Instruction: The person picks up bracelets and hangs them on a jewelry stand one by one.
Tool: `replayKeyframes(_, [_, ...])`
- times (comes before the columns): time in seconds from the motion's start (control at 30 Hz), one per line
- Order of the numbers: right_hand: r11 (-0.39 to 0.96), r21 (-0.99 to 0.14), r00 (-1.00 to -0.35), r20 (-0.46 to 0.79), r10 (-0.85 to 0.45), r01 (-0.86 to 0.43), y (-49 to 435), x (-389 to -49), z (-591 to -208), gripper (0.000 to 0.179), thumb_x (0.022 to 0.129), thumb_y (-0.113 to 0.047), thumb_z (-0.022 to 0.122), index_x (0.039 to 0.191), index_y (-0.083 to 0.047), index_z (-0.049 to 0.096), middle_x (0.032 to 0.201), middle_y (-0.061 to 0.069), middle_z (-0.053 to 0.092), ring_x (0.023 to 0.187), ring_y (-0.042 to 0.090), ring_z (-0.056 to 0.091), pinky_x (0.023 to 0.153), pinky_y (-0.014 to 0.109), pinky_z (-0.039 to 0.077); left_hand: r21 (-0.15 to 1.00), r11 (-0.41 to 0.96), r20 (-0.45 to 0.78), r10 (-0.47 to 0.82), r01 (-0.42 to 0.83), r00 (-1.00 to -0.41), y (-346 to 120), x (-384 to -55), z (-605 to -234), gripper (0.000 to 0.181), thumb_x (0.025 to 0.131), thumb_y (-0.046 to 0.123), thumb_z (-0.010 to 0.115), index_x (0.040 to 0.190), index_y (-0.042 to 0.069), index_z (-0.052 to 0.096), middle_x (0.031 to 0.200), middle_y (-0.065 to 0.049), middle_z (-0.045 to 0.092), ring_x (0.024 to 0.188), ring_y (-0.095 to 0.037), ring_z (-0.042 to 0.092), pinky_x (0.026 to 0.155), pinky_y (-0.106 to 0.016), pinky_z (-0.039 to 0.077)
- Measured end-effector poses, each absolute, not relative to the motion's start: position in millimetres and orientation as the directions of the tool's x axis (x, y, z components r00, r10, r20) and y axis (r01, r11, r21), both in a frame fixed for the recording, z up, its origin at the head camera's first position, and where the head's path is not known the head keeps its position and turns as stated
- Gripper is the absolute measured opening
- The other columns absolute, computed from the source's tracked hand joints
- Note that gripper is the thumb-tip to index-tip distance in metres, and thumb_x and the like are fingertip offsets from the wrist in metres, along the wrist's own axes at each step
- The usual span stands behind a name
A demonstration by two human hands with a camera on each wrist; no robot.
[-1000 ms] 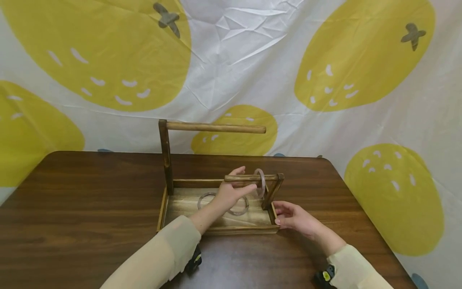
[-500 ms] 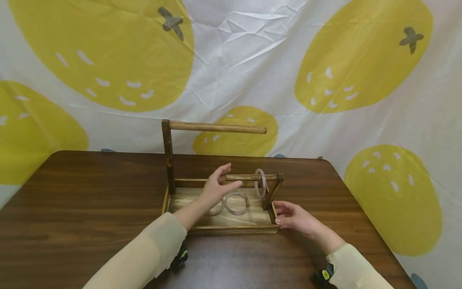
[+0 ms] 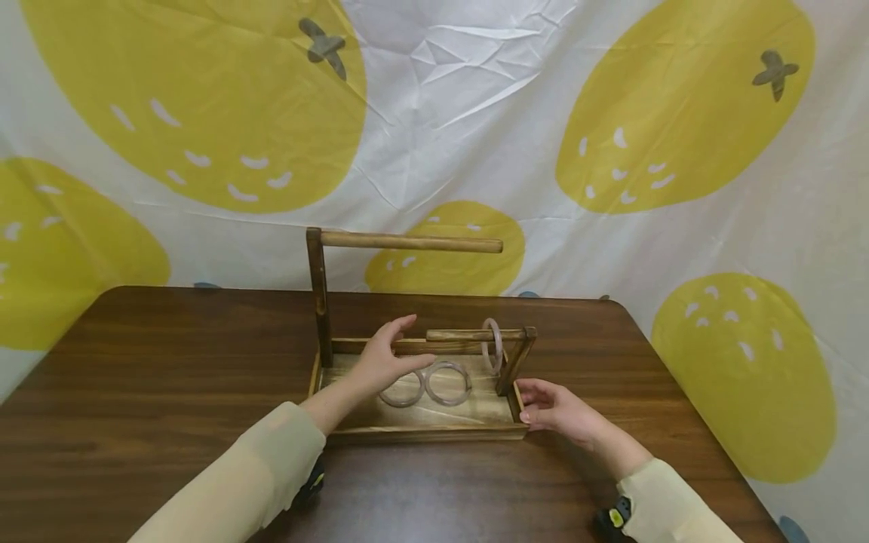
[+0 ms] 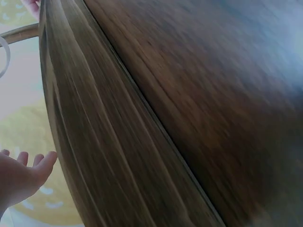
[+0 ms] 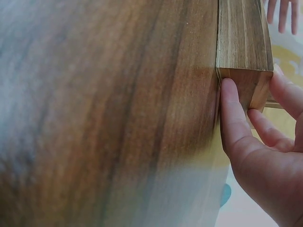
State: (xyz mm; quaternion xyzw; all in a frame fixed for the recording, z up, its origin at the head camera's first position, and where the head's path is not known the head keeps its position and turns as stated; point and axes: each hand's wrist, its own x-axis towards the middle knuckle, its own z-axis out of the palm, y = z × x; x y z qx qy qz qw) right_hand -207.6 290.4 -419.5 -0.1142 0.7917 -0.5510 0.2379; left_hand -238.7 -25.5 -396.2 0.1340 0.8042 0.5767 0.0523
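Observation:
A wooden tray stand (image 3: 434, 434) with two horizontal bars sits on the table. One pale bangle (image 3: 492, 345) hangs on the short lower bar (image 3: 462, 335), near its post. On the tray floor lie two more bangles, one bangle (image 3: 448, 383) in plain sight and another bangle (image 3: 402, 402) partly behind my left hand (image 3: 382, 362). That hand hovers over the tray with fingers and thumb spread, holding nothing; the left wrist view has it beside the tray's wall. At the tray's right end, my right hand (image 3: 560, 413) grips the end wall between thumb and fingers, as the right wrist view confirms.
The long upper bar (image 3: 410, 241) reaches rightward from a tall post (image 3: 317, 298) at the tray's left. Below everything is a dark wooden table (image 3: 170, 377). A white cloth (image 3: 434, 113) with yellow fruit prints hangs behind it.
My left hand has drawn back leftward and down from the lower bar, away from the hanging bangle, uncovering the right-hand bangle in the tray. My right hand stays at the tray's end.

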Motion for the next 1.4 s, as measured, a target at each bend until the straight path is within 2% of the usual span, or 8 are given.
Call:
replayKeyframes(0.23, [0.364,-0.928,-0.860,-0.247,-0.447,0.077,291,-207,-421,0.070,0.088,-0.011,0.063,0.139,0.017,0.022,0.125,0.035,0.041,0.098,0.015,0.056,0.082,0.034,0.054,0.843,0.487,0.055,0.343,0.228,-0.938,-35,-236,-402,0.083,0.077,0.034,0.075,0.145,0.011,0.034,0.149,-0.015,0.032,0.137,-0.037,0.028,0.107,-0.055,0.031])
replayKeyframes(0.43, [0.378,-0.922,-0.862,-0.255,-0.438,0.080,293,-207,-421,0.072,0.088,-0.014,0.064,0.139,0.016,0.022,0.126,0.035,0.041,0.097,0.014,0.056,0.082,0.033,0.054,0.700,0.624,0.090,0.404,0.346,-0.910,-40,-236,-410,0.086,0.072,0.038,0.078,0.143,0.009,0.038,0.143,-0.016,0.039,0.133,-0.039,0.032,0.103,-0.055,0.036])
replayKeyframes(0.6, [0.379,-0.922,-0.864,-0.256,-0.435,0.082,294,-207,-421,0.073,0.087,-0.014,0.065,0.139,0.016,0.023,0.126,0.035,0.040,0.098,0.016,0.056,0.083,0.034,0.054,0.594,0.703,0.080,0.431,0.390,-0.899,-42,-236,-415,0.089,0.069,0.045,0.078,0.143,0.013,0.039,0.142,-0.013,0.042,0.131,-0.039,0.035,0.098,-0.055,0.041])
replayKeyframes(0.93, [0.362,-0.929,-0.863,-0.245,-0.442,0.078,290,-208,-420,0.069,0.088,-0.010,0.063,0.138,0.016,0.024,0.125,0.035,0.041,0.097,0.015,0.056,0.082,0.033,0.054,0.473,0.761,0.075,0.467,0.444,-0.881,-44,-235,-422,0.090,0.067,0.048,0.078,0.141,0.012,0.042,0.139,-0.013,0.043,0.126,-0.035,0.040,0.090,-0.051,0.048])
replayKeyframes(1.17, [0.356,-0.931,-0.860,-0.244,-0.448,0.078,290,-208,-420,0.069,0.088,-0.010,0.063,0.139,0.017,0.023,0.124,0.034,0.042,0.096,0.015,0.056,0.081,0.032,0.054,0.390,0.790,0.069,0.487,0.473,-0.871,-45,-237,-428,0.087,0.068,0.051,0.076,0.138,0.011,0.044,0.138,-0.013,0.044,0.123,-0.034,0.043,0.092,-0.049,0.047])
replayKeyframes(1.4, [0.362,-0.929,-0.862,-0.241,-0.446,0.073,290,-208,-421,0.069,0.089,-0.009,0.062,0.139,0.017,0.023,0.125,0.035,0.042,0.097,0.015,0.056,0.082,0.033,0.054,0.372,0.801,0.038,0.491,0.469,-0.870,-44,-239,-431,0.083,0.071,0.051,0.074,0.137,0.009,0.046,0.139,-0.014,0.043,0.123,-0.034,0.042,0.092,-0.051,0.046])
